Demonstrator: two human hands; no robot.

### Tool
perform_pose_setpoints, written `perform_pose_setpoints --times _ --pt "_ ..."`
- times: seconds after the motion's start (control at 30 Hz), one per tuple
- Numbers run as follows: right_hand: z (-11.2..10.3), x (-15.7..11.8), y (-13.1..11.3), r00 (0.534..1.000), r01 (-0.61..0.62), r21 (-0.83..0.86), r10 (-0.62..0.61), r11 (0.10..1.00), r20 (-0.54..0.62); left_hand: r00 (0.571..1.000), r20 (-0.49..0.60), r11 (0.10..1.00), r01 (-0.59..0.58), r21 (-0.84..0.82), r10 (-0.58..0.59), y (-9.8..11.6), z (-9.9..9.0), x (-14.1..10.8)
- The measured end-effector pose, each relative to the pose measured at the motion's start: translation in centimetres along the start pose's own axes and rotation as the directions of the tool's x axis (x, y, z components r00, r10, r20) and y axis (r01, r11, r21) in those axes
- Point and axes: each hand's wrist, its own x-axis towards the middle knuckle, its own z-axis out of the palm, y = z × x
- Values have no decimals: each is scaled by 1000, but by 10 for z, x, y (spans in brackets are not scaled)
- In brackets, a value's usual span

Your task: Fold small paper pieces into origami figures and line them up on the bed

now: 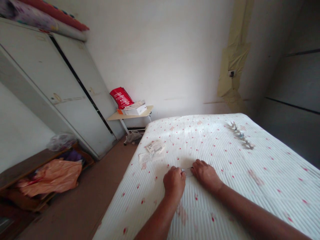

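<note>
My left hand (174,181) is closed, its thumb and fingers pinching one end of a small, pale, partly see-through piece (187,172). Opposite it, my right hand (206,175) has its fingers curled at the other end, where a thin dark line shows by the fingertips. The piece is too small and too covered to name. Both hands are low over the bed's white ribbed cover (200,210), which has red dots. Beyond my left hand lie some printed paper slips (155,147). A row of small twisted grey-white pieces (240,135) rests on the far right of the cover.
At the back left, a small table (140,115) bears a red bag (121,97) and a white box (136,110). A grey cabinet (67,86) stands left, with rolled mats (45,18) on top. Orange plastic (53,176) lies on a low wooden unit. A wall socket (231,73) is behind.
</note>
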Motion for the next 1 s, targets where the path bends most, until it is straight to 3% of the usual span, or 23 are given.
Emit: perform_pose_setpoints --times 0.4,0.63,0.83,1.0 --pt "-6 1 -1 991 -130 -8 130 991 26 997 -63 999 -33 37 35 2 1 -4" --pt "-5 2 3 988 -148 25 146 989 57 984 -98 988 -146 57 151 5 -4 -5" --pt "-5 6 11 973 -221 140 208 965 103 987 -76 990 -137 28 139 2 0 -2" --pt "-6 17 21 939 -336 294 295 895 176 987 -68 989 -143 24 145 0 1 -1"
